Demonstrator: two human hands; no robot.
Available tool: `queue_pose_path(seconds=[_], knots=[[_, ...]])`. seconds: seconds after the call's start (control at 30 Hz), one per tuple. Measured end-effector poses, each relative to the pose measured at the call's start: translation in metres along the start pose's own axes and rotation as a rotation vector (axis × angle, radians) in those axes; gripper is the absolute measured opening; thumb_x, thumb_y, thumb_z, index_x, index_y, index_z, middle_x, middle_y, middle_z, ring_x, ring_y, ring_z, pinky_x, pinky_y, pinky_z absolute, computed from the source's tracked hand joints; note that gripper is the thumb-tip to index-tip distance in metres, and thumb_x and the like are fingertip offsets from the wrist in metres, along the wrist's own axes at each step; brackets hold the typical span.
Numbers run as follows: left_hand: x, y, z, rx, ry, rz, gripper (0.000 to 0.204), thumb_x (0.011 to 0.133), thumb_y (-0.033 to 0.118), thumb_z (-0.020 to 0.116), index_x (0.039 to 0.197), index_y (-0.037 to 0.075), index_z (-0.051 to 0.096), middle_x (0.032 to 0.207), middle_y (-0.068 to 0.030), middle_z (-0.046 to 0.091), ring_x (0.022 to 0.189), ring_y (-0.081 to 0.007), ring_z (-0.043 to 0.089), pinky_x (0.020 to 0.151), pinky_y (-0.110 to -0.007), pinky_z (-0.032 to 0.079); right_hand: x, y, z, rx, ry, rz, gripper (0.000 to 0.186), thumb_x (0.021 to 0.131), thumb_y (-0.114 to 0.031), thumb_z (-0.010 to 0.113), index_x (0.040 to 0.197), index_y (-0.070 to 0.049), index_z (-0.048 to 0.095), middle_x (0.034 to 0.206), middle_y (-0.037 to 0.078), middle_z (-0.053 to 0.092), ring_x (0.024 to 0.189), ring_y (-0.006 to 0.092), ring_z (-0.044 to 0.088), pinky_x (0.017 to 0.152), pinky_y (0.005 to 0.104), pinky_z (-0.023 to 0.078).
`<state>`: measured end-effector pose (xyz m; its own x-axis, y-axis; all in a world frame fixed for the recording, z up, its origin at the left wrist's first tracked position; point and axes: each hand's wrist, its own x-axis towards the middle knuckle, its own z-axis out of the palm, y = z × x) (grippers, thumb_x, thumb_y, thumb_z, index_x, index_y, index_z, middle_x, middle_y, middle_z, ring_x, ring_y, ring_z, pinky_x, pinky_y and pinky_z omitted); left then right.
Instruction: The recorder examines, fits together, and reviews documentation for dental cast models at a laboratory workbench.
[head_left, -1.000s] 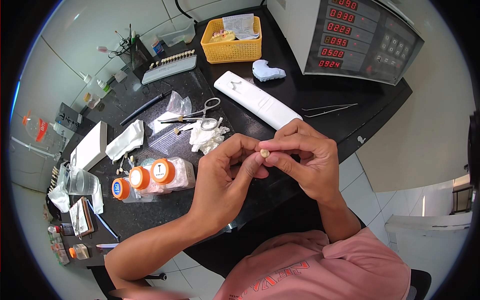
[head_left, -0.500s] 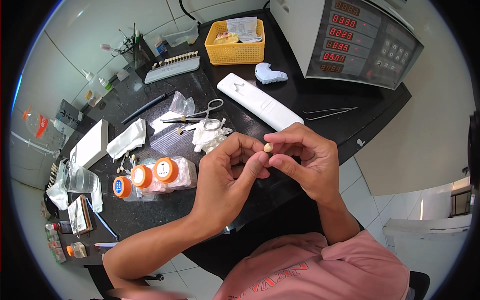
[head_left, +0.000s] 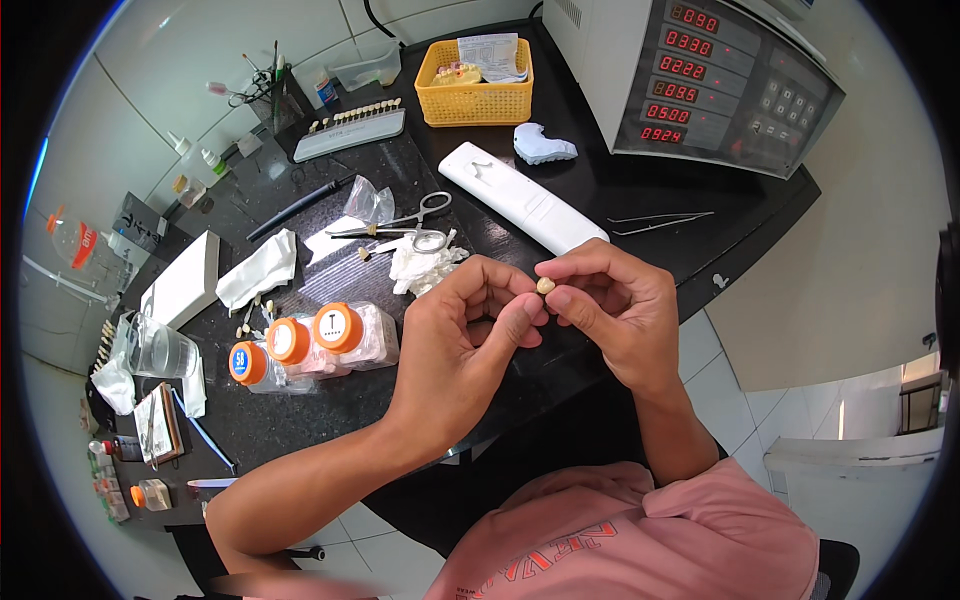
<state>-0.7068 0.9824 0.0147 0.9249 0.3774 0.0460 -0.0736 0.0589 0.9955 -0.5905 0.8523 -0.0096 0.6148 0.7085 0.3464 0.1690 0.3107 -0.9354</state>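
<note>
A small cream dental crown (head_left: 545,286) sits between my fingertips, over the front edge of the black worktop. The right hand (head_left: 625,320) pinches it between thumb and index finger from the right. From the other side, my left hand (head_left: 465,335) closes its thumb and fingertips against it; its lower part is hidden by them. Just beyond the hands lies a long white case (head_left: 522,200). Left of my left hand stand clear jars (head_left: 368,340) with orange lids, and crumpled white tissue (head_left: 425,265) lies by scissor-handled forceps (head_left: 430,218).
At the back are a yellow basket (head_left: 475,103), a tooth shade guide (head_left: 350,135) and a pale blue moulded piece (head_left: 543,146). Tweezers (head_left: 660,222) lie beneath a furnace-like unit with red digits (head_left: 690,85). A clear plastic cup (head_left: 165,352) stands far left.
The crown has turned between my fingertips, showing a different side, and has shifted slightly right and up. More rows of red digits are lit on the unit.
</note>
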Motion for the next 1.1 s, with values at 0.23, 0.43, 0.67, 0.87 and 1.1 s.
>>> queue_pose_path(seconds=[0.23,0.43,0.67,0.87,1.1], knots=[[-0.0016,0.0003,-0.0007,0.013,0.001,0.001,0.011,0.095,0.007,0.059,0.099,-0.004,0.058,0.089,-0.0064,0.063,0.079,-0.0079,0.061,0.071,-0.021,0.052,-0.0014,-0.0031,0.0024,0.000,0.017,0.044,0.022,0.088,-0.006,0.069,0.108,0.001,0.067,0.094,0.007,0.068,0.084,0.0088,0.065,0.076,0.0217,0.053],[-0.0005,-0.0004,-0.0006,0.041,-0.004,0.012,0.011,0.094,0.006,0.059,0.098,-0.004,0.058,0.088,-0.0064,0.063,0.078,-0.0079,0.061,0.070,-0.021,0.052,-0.0008,-0.0017,0.0017,0.017,0.016,0.040,0.024,0.087,-0.007,0.070,0.109,0.001,0.066,0.094,0.007,0.067,0.084,0.0089,0.065,0.076,0.0221,0.053],[0.0007,-0.0019,-0.0009,0.015,-0.002,0.013,0.010,0.094,0.006,0.060,0.097,-0.004,0.057,0.089,-0.0058,0.062,0.077,-0.0081,0.060,0.070,-0.021,0.052,0.0016,0.0002,0.0006,0.054,-0.001,0.006,0.028,0.087,-0.006,0.071,0.112,0.002,0.064,0.093,0.007,0.066,0.083,0.0092,0.065,0.075,0.0216,0.053],[-0.0023,-0.0031,-0.0012,0.011,-0.008,0.025,0.010,0.093,0.005,0.060,0.097,-0.004,0.056,0.089,-0.0062,0.062,0.079,-0.0086,0.061,0.071,-0.022,0.053,-0.0002,-0.0011,0.0030,0.093,-0.004,0.052,0.029,0.088,-0.004,0.069,0.114,0.003,0.061,0.093,0.006,0.066,0.083,0.0077,0.064,0.075,0.0208,0.052],[-0.0018,-0.0006,0.0002,0.032,-0.021,0.004,0.012,0.094,0.006,0.060,0.097,-0.005,0.057,0.090,-0.0085,0.063,0.083,-0.0102,0.063,0.072,-0.024,0.055,-0.0028,-0.0034,0.0028,0.062,0.007,0.047,0.032,0.087,-0.007,0.071,0.114,0.002,0.059,0.094,0.007,0.064,0.083,0.0094,0.063,0.076,0.0230,0.053]])
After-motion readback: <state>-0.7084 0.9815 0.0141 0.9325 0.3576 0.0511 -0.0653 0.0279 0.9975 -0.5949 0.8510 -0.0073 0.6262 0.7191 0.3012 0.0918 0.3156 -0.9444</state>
